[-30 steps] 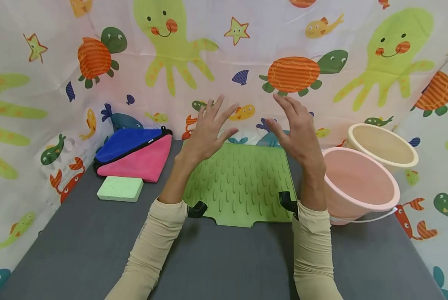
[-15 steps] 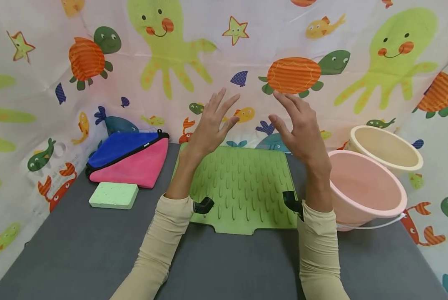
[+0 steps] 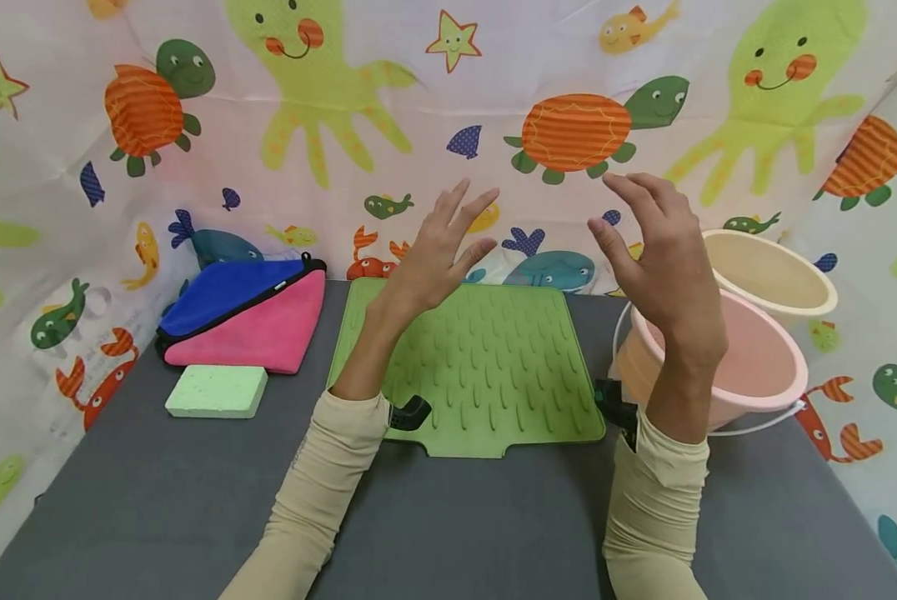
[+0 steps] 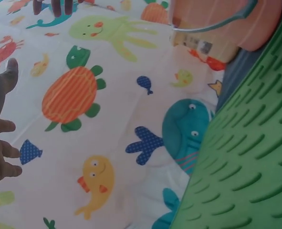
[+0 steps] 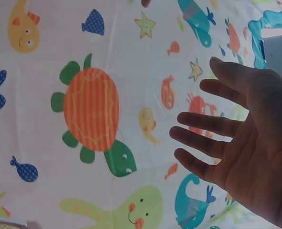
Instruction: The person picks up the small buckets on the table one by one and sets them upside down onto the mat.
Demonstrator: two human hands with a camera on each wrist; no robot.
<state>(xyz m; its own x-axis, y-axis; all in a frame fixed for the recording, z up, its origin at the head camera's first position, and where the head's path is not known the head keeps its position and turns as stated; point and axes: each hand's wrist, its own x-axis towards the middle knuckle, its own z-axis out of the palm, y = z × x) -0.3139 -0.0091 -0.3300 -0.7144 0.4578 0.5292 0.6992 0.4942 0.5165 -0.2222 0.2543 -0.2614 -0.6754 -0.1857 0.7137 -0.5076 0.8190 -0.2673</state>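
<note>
Left hand (image 3: 435, 260) and right hand (image 3: 669, 265) hover wide and empty; the mat (image 3: 486, 358) lies central on the tabletop (image 3: 456, 525), probably for easy reach.

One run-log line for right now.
left hand: raised, empty; right hand: raised, empty; green mat: lying flat; sponge: left of mat

I see a mat (image 3: 486, 367) mid-tabletop (image 3: 448, 525); to its left, a sponge (image 3: 217, 392) with a cloth (image 3: 261, 321) behind it; to its right, a near bucket (image 3: 764, 350) before a far bucket (image 3: 771, 271); a curtain (image 3: 403, 42) behind everything.
</note>
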